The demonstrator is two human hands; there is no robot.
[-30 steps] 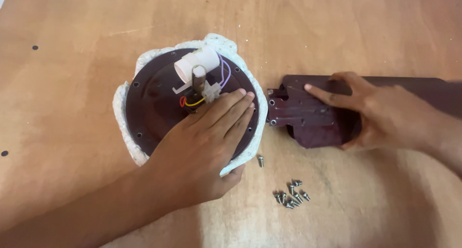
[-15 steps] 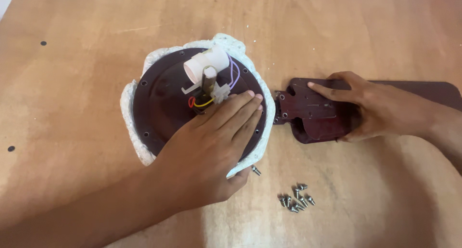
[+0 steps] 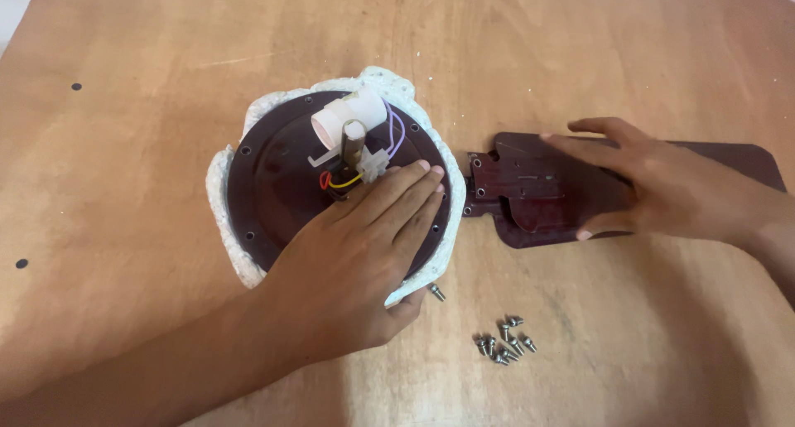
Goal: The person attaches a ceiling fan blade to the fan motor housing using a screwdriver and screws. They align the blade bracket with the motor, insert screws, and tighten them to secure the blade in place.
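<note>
A round dark-brown fan motor housing [image 3: 277,174] lies in a white foam cradle [image 3: 222,207] on the wooden table. A shaft, a white tube [image 3: 348,116] and coloured wires [image 3: 344,178] stick up from its middle. My left hand [image 3: 364,253] lies flat on the housing's right half, palm down, thumb hooked under the foam edge. My right hand [image 3: 654,183] presses flat on a dark maroon fan blade [image 3: 530,191], whose metal bracket end touches the housing's right rim.
Several small silver screws [image 3: 503,344] lie in a cluster on the wooden table [image 3: 149,62] below the blade. One loose screw [image 3: 436,292] sits by the foam edge near my left thumb. Small dark holes dot the tabletop at left.
My right hand has slid the blade left until its bracket meets the housing rim. The left hand stays flat on the housing; the view has shifted a little.
</note>
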